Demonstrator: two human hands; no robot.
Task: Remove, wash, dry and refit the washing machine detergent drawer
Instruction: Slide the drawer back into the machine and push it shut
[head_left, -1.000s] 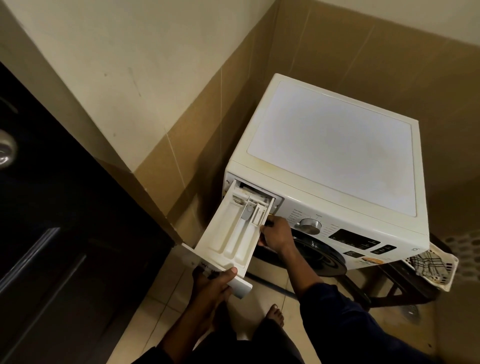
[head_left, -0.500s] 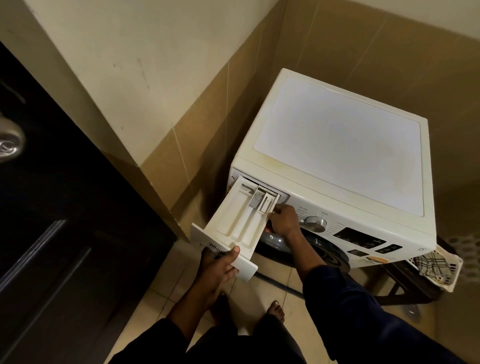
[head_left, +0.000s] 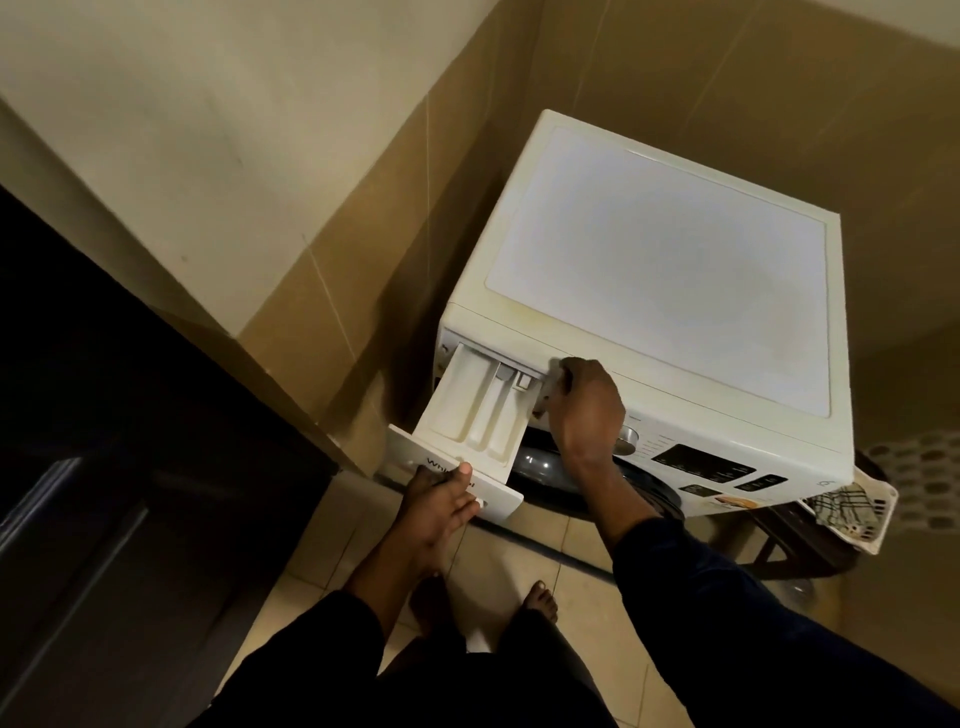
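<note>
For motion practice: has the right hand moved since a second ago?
Yes: right hand rose from beside the knob to the right end of the drawer opening.

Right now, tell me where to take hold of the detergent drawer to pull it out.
Grip the front panel from in front and below, thumb over its top edge, like the left hand. The detergent drawer juts from the washing machine toward you, so that panel is its nearest edge.

Carrying two bare feet (head_left: 540, 603) on the beige tiled floor (head_left: 519, 540), a dark hose (head_left: 561, 553) lying alongside; seemingly also bearing a dark stand (head_left: 800, 551) propping up the washing machine (head_left: 660, 270)
</note>
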